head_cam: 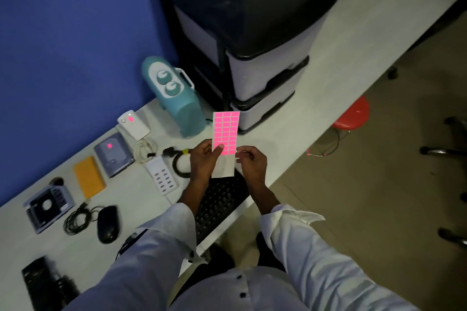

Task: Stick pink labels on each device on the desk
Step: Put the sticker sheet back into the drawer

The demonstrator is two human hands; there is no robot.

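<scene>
- left hand (203,160) held the label sheet (225,131) up above the worktop (136,199), grip clamped on its lower half, thumb laid across the bottom pink rows.
- right hand (251,163) was in at the sheet's right edge, thumb and forefinger pinched together there; whether that grip had a label or only the backing, couldn't tell.
- the sheet stood upright, pink labels filling its upper part, bare white backing below the thumb.
- over by the blue wall, the white device (135,129) wore a pink label (130,118) near its top end, and the grey device (115,159) just beside it carried a second pink label (109,145) on its lid.
- orange block (89,177) lay next along that row, with a drive caddy (48,207) further left.
- white charger (163,178), rows of ports facing up, sat near the left hand.
- black mouse (108,223) lay nearer the person, a coiled dark cable beside it.
- black keyboard (219,202) ran under both wrists at the worktop's edge.
- teal gadget (177,103) and drawer unit (252,45) stood behind the sheet.
</scene>
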